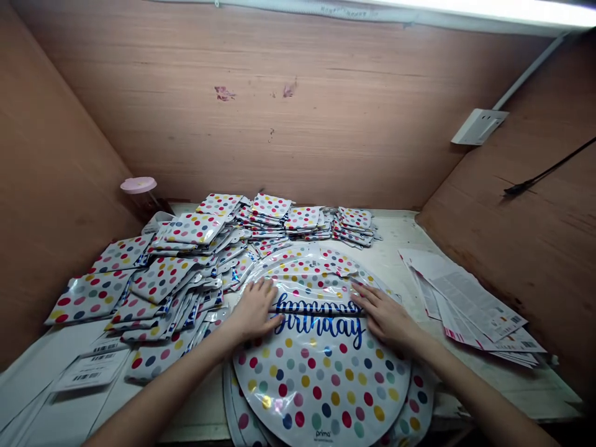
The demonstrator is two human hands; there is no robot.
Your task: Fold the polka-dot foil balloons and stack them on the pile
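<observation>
A round white foil balloon [321, 379] with coloured dots and blue "birthday" lettering lies flat in front of me. A crease or fold crosses its middle, through the lettering. More flat balloons [419, 403] like it are stacked underneath, their edges showing at the bottom and sides. My left hand [255, 308] rests on the balloon's left side by the crease, fingers extended and thumb apart. On the right side, my right hand [384, 313] lies with its fingers stretched over the end of the crease. Both hands press from above and grip nothing.
Folded dotted balloons [162, 279] are heaped at the left, with neat piles [354, 225] along the back. Barcode labels [90, 369] lie on white sheets at the lower left. Printed papers [470, 304] are fanned at the right. A pink-lidded cup [139, 186] stands by the left wall.
</observation>
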